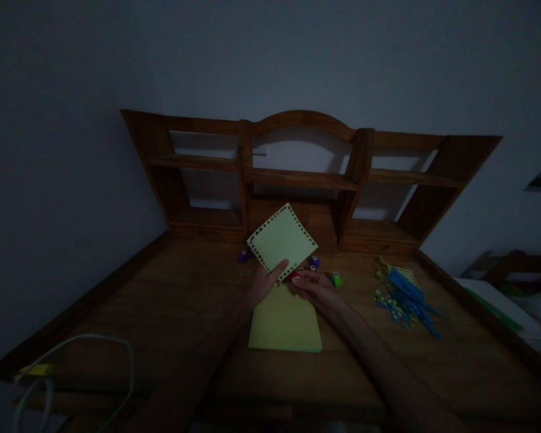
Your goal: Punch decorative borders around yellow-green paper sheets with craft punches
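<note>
My left hand is closed on a square of pale yellow paper, held tilted with one corner up. Small punched shapes, heart-like, run along its edges. At the paper's lower right edge my right hand grips a small red craft punch, mostly hidden by the fingers. Below both hands a stack of yellow paper lies flat on the desk. Just beyond the right hand are a green punch and a purple punch. Another purple punch stands left of the held sheet.
On the right of the wooden desk lies a heap of blue strips with small yellow and blue paper bits. A wooden shelf unit stands along the back. A white cable loops at the front left, near a yellow object.
</note>
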Available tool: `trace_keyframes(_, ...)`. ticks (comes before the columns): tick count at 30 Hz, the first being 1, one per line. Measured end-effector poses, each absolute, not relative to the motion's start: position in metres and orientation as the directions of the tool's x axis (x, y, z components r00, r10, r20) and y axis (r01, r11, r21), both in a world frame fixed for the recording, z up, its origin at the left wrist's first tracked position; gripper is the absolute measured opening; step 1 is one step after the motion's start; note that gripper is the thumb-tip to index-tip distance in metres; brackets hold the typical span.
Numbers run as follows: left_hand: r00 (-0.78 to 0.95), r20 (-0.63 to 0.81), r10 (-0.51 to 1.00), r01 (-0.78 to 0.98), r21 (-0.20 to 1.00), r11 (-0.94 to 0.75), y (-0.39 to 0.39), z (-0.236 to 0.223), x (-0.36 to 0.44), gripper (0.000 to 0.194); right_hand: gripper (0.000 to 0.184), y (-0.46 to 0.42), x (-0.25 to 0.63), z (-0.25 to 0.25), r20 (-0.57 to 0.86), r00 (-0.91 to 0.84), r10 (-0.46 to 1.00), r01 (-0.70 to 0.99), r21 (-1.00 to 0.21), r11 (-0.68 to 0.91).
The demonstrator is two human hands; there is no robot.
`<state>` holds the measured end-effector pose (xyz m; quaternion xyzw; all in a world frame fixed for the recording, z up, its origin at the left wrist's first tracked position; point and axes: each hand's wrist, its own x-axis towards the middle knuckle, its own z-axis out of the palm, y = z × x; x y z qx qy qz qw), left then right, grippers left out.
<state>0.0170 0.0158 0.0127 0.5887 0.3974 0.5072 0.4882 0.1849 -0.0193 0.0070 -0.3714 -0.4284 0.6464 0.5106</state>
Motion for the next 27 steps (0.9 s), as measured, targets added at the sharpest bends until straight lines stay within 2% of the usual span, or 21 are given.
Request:
trace_keyframes(8, 0.149, 0.234, 0.961, -0.043, 0.972, -0.230, 0.014, 0.018, 0.017, 0.048, 0.030, -0.023, 0.183, 0.012, -0.041, -0.240, 0.970, -0.321, -0.939, -0.119)
trace_keyframes(15, 0.158, 0.189, 0.969, -0.049, 0.982, -0.183, 0.016, 0.016, 0.017, 0.045, 0.029, -0.026, 0.184, 0.015, -0.056, -0.258, 0.964, -0.329, -0.934, -0.142)
trace_keyframes(22, 0.150, 0.187, 0.971, -0.057, 0.982, -0.180, 0.015, 0.016, 0.014, 0.044, 0.027, -0.019, 0.187, 0.007, -0.050, -0.245, 0.968, -0.405, -0.902, -0.149)
trace_keyframes(27, 0.106, 0.176, 0.979, -0.128, 0.978, -0.162, 0.021, 0.014, 0.014, 0.055, 0.026, -0.015, 0.189, 0.008, -0.107, -0.226, 0.968, -0.475, -0.855, -0.206)
